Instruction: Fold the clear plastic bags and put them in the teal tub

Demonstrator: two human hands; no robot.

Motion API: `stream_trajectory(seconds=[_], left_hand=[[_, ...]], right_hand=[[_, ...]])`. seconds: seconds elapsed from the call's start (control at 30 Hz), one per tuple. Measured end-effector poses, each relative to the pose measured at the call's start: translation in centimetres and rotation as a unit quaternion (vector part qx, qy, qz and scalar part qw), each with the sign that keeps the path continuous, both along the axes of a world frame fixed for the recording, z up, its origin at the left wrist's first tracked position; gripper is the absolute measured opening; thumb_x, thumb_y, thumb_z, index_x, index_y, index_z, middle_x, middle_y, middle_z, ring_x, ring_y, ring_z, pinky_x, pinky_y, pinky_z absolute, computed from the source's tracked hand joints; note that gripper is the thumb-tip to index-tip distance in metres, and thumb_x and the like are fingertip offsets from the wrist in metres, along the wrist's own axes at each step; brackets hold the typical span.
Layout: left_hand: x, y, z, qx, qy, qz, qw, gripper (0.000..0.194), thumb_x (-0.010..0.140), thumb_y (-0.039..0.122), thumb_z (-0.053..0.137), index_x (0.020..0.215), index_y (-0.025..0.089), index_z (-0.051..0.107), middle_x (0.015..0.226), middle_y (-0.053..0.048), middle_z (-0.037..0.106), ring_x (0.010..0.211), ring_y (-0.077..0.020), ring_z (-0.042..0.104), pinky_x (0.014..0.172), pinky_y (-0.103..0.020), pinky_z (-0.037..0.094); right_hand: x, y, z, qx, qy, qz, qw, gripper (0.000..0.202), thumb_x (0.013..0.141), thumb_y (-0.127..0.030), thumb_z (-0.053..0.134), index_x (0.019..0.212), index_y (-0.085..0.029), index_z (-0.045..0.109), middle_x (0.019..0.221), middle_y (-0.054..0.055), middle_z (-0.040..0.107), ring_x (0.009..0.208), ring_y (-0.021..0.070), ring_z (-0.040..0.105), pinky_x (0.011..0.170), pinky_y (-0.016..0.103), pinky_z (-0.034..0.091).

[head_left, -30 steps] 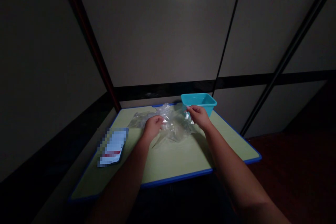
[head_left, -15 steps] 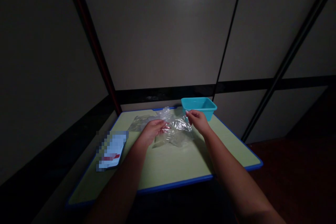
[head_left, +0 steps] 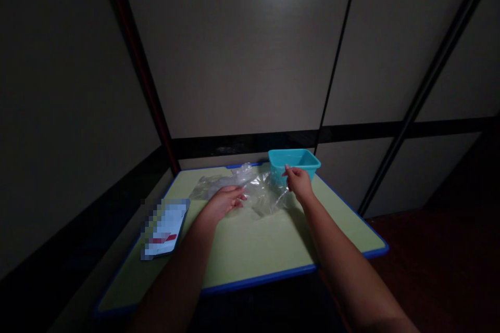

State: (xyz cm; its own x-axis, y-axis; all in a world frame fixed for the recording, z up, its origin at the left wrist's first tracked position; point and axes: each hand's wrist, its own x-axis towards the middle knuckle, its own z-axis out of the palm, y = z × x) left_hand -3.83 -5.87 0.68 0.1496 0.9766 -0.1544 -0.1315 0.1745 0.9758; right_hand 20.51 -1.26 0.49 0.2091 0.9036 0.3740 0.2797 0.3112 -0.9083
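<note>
Here | right grip (head_left: 299,182) pinching clear plastic (head_left: 269,200), draped below-left | left grip (head_left: 225,202) loosely parted near it

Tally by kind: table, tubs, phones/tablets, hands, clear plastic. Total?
Table: 1
Tub: 1
Phone or tablet: 1
Hands: 2 (left hand, right hand)
Total: 5, excluding clear plastic, overlapping pieces uncountable
</note>
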Motion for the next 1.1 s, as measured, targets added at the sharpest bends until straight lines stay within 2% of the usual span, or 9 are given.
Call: stream_trajectory(seconds=[0.1, 0.23, 0.37, 0.53, 0.67, 0.8, 0.87, 1.0, 1.1], left_hand=[[-0.1, 0.1, 0.1, 0.010, -0.020, 0.023, 0.999, 0.015, 0.069, 0.024, 0.071, 0.073, 0.015, 0.059, 0.068, -0.003, 0.064, 0.059, -0.0109, 0.061, 0.059, -0.021, 0.047], [-0.6, 0.0, 1.1, 0.032, -0.085, 0.053, 0.994, 0.023, 0.072, 0.034, 0.067, 0.071, 0.016, 0.053, 0.072, -0.005, 0.067, 0.066, -0.0162, 0.066, 0.065, -0.027, 0.051], [-0.8, 0.0, 1.1, 0.053, -0.051, 0.060, 0.995, 0.028, 0.072, 0.039, 0.065, 0.067, 0.016, 0.051, 0.067, -0.004, 0.067, 0.059, -0.0161, 0.065, 0.061, -0.026, 0.051], [-0.9, 0.1, 1.0, -0.037, 0.002, 0.082, 0.996, 0.019, 0.079, 0.034, 0.059, 0.078, 0.016, 0.053, 0.064, -0.003, 0.066, 0.047, -0.0145, 0.061, 0.049, -0.026, 0.049], [-1.4, -0.3, 2.1, -0.040, -0.149, 0.007, 0.988, 0.019, 0.087, 0.030, 0.049, 0.076, 0.016, 0.053, 0.074, -0.006, 0.067, 0.050, -0.0118, 0.060, 0.051, -0.024, 0.051], [-1.8, -0.6, 2.7, -0.010, -0.251, -0.040, 0.967, 0.021, 0.088, 0.023, 0.047, 0.068, 0.016, 0.048, 0.061, 0.000, 0.060, 0.042, -0.0080, 0.055, 0.040, -0.017, 0.044], [-1.7, -0.5, 2.4, -0.011, -0.198, -0.034, 0.980, 0.020, 0.086, 0.024, 0.050, 0.067, 0.016, 0.048, 0.059, 0.001, 0.057, 0.040, -0.0071, 0.052, 0.037, -0.016, 0.040], [-1.3, -0.1, 1.5, 0.001, -0.051, 0.052, 0.997, 0.018, 0.080, 0.028, 0.057, 0.067, 0.016, 0.051, 0.057, 0.001, 0.054, 0.043, -0.0081, 0.052, 0.040, -0.017, 0.039], [-1.4, 0.1, 1.1, 0.034, 0.069, 0.092, 0.993, 0.022, 0.078, 0.035, 0.056, 0.066, 0.017, 0.050, 0.059, 0.002, 0.053, 0.044, -0.0081, 0.050, 0.040, -0.018, 0.037]], right_hand=[[0.0, 0.1, -0.2, -0.029, -0.043, -0.002, 0.999, 0.050, 0.076, -0.063, 0.046, 0.061, -0.018, 0.058, 0.035, -0.003, 0.047, 0.028, 0.0110, 0.043, 0.034, 0.022, 0.031], [-0.5, -0.5, 0.3, -0.029, -0.042, 0.056, 0.997, 0.046, 0.077, -0.059, 0.046, 0.063, -0.017, 0.058, 0.035, -0.004, 0.046, 0.028, 0.0099, 0.041, 0.033, 0.021, 0.029], [-0.8, -0.7, 0.4, -0.032, -0.010, 0.114, 0.993, 0.043, 0.076, -0.056, 0.048, 0.065, -0.016, 0.059, 0.034, -0.006, 0.043, 0.027, 0.0081, 0.036, 0.032, 0.020, 0.025], [-0.7, -0.6, -0.1, -0.104, -0.028, 0.122, 0.987, 0.040, 0.070, -0.055, 0.056, 0.060, -0.017, 0.056, 0.033, -0.006, 0.042, 0.027, 0.0070, 0.032, 0.031, 0.020, 0.020], [-0.8, -1.2, 0.9, -0.088, 0.119, 0.216, 0.965, 0.041, 0.064, -0.058, 0.063, 0.063, -0.017, 0.055, 0.039, -0.008, 0.041, 0.031, 0.0055, 0.030, 0.033, 0.020, 0.022], [-0.8, -1.9, 1.7, -0.081, 0.263, 0.272, 0.922, 0.038, 0.063, -0.053, 0.069, 0.072, -0.019, 0.056, 0.039, -0.011, 0.035, 0.031, 0.0044, 0.023, 0.034, 0.020, 0.022], [-0.9, -1.8, 1.5, -0.099, 0.249, 0.274, 0.924, 0.038, 0.063, -0.052, 0.071, 0.073, -0.018, 0.057, 0.039, -0.010, 0.036, 0.031, 0.0043, 0.023, 0.034, 0.020, 0.020], [-1.1, -1.3, 0.6, -0.115, 0.141, 0.247, 0.952, 0.043, 0.058, -0.057, 0.070, 0.062, -0.017, 0.055, 0.043, -0.007, 0.043, 0.036, 0.0052, 0.031, 0.037, 0.020, 0.020], [-1.2, -0.9, 0.0, -0.103, 0.028, 0.217, 0.970, 0.045, 0.066, -0.062, 0.059, 0.059, -0.018, 0.051, 0.042, -0.007, 0.041, 0.036, 0.0063, 0.032, 0.037, 0.021, 0.022]])
